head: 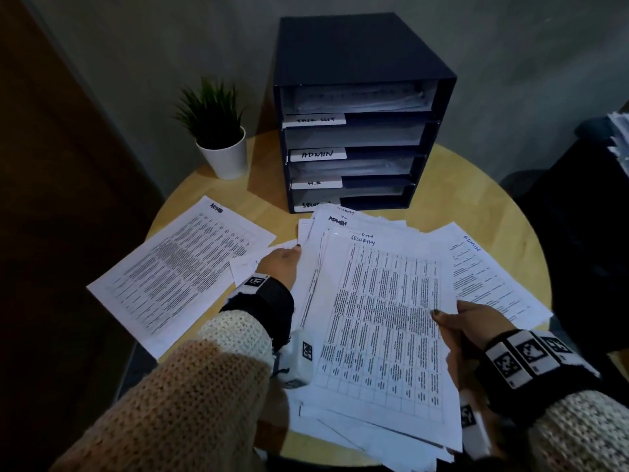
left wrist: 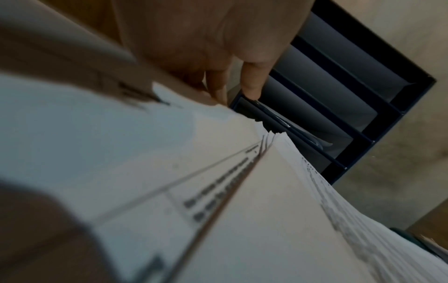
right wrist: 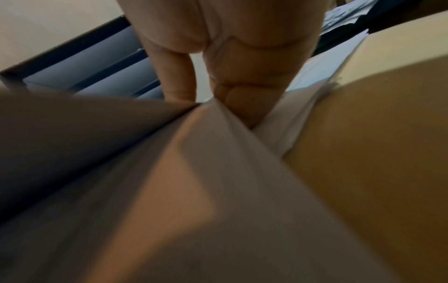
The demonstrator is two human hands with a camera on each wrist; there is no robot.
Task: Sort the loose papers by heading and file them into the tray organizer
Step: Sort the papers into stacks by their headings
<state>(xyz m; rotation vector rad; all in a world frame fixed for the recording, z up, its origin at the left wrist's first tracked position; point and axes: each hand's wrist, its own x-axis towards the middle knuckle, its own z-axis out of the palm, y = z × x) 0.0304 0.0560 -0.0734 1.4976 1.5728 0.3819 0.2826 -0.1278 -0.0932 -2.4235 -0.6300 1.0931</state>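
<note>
A loose paper stack (head: 384, 318) lies mid-table, its top sheet headed SECURITY. My left hand (head: 289, 257) grips the stack's left edge, thumb on top; the left wrist view shows its fingers (left wrist: 252, 84) reaching down behind the sheets (left wrist: 218, 191). My right hand (head: 452, 318) pinches the right edge of the top sheets, thumb above and fingers (right wrist: 242, 99) tucked between pages. Single ADMIN sheets lie flat at the left (head: 180, 267) and right (head: 483, 274). The dark tray organizer (head: 357, 52) stands behind, with trays labelled TASK LIST, ADMIN, H.R and SECURITY.
A small potted plant (head: 221, 141) stands left of the organizer on the round wooden table (head: 459, 185). At the far right, off the table, a dark piece of furniture carries more papers (head: 619, 131). A wall runs close behind the organizer.
</note>
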